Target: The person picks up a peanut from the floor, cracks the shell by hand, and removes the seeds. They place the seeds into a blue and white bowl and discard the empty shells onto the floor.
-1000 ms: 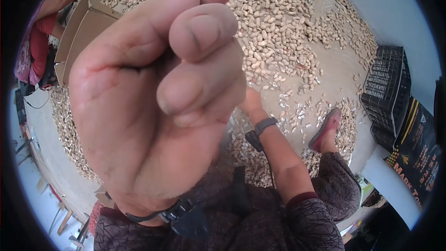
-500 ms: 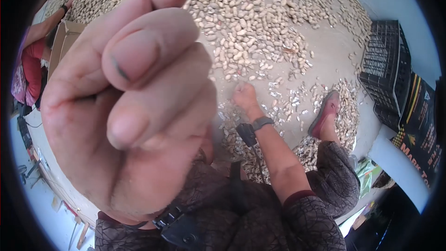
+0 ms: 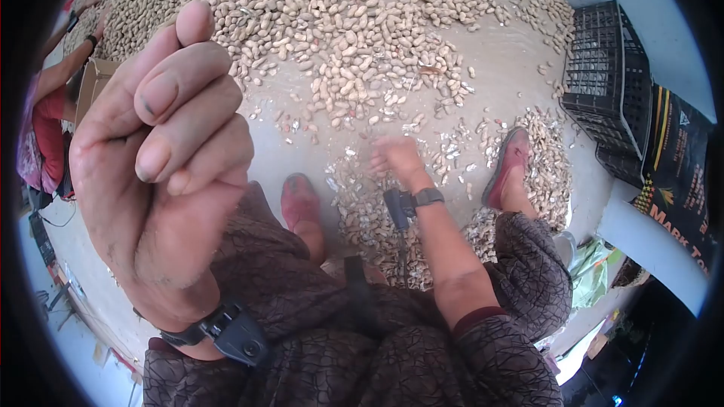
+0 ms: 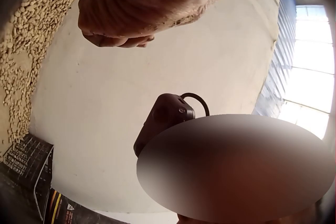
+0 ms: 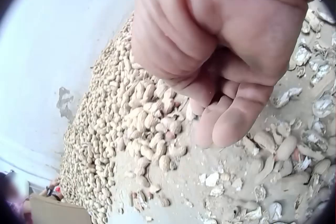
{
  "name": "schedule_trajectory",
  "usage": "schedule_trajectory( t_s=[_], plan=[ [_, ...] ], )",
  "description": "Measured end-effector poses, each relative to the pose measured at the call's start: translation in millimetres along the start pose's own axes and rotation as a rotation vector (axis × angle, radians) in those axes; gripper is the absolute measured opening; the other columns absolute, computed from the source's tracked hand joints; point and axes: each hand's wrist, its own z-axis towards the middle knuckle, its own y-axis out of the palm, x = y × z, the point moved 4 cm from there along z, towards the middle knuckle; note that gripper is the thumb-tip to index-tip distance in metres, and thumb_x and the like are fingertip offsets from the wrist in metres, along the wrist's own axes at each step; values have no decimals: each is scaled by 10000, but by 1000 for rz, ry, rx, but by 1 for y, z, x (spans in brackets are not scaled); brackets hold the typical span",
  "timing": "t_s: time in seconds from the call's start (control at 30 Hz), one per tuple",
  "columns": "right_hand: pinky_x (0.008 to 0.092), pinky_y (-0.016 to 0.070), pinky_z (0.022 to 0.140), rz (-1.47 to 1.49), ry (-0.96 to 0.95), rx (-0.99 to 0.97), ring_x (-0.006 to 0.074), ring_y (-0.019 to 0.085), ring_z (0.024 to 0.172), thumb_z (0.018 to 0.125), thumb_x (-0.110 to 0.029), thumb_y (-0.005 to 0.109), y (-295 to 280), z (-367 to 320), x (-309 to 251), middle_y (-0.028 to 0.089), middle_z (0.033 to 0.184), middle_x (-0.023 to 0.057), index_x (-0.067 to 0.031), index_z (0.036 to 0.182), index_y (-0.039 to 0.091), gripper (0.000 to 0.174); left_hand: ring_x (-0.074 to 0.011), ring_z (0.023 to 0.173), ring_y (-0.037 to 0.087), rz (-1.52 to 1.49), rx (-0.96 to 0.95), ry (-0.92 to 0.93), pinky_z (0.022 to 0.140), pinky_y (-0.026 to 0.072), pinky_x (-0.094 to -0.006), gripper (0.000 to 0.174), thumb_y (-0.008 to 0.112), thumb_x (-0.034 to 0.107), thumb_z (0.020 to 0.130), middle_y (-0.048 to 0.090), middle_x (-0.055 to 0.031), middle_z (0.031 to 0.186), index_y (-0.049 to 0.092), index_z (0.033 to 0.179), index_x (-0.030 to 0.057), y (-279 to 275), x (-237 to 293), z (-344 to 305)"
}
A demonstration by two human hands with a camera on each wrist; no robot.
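Observation:
The left hand [image 3: 170, 154] is raised at the left of the head view, palm side toward the camera, fingers curled and nothing visible in them. In the left wrist view this hand [image 4: 142, 8] hangs at the top before a pale wall. Low over the floor, the right hand [image 3: 397, 158] is blurred in the head view, beside scattered shells. Its curled fingers show no object in the right wrist view, where the hand [image 5: 226, 45] is above peanuts [image 5: 142, 119] and broken shells [image 5: 286, 95].
A broad peanut heap [image 3: 324, 15] covers the far floor. At the right stand black crates [image 3: 607, 68] and a printed black sack [image 3: 679, 173]. Two red shoes [image 3: 300, 200] are on the floor. Another person's arm [image 3: 68, 64] reaches in beside a cardboard box [image 3: 92, 90] at far left.
The left hand has moved away from the head camera and to the left, uncovering peanuts, floor and a shoe. The right hand remains low over the floor. The head view has shifted.

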Motion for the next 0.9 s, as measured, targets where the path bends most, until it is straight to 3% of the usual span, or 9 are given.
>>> schedule_trajectory(
  t_s=[0.13,0.2,0.3,0.57,0.67,0.73,0.9],
  plan=[
    [246,487,439,87,-47,7,162,576,522,777,-16,462,-31,-3,-12,591,691,128,41,851,532,117,-68,439,347,77,9,12,409,283,-192,230,266,91,930,392,-18,670,363,1064,-71,2,0,-6],
    [250,499,517,65,-44,25,169,591,602,790,0,456,-42,-2,-16,599,731,119,22,876,538,120,-68,438,354,129,5,8,404,287,-193,209,271,70,923,389,-16,666,340,1075,-55,5,0,-8],
    [242,491,460,66,-32,24,154,577,544,778,15,440,-45,2,-13,597,709,117,36,867,539,134,-68,443,367,167,27,56,400,291,-195,192,271,50,917,391,-19,665,324,1078,-40,9,-1,-14],
    [231,488,479,42,21,-125,149,577,562,787,12,421,-32,15,7,595,714,115,32,856,544,143,-65,428,374,309,42,78,398,320,-193,202,300,65,920,402,-22,671,301,1095,-36,24,3,-37],
    [252,495,546,4,15,-184,160,572,617,800,-33,467,-30,17,11,589,757,108,21,892,545,132,-61,424,375,374,75,145,397,329,-192,208,285,75,925,403,-21,673,299,1100,-38,21,4,-54],
    [234,492,476,-94,45,-122,149,577,557,782,13,423,-31,17,15,594,714,122,35,860,543,145,-57,433,376,385,53,153,409,339,-190,213,259,79,931,404,-17,680,317,1097,-41,20,2,-60],
    [231,495,474,-146,36,-105,149,578,549,781,28,436,-31,4,8,595,715,129,45,849,545,131,-51,430,355,456,63,112,408,324,-184,231,249,101,937,405,-4,675,351,1081,-48,27,-4,-74]
  ],
)
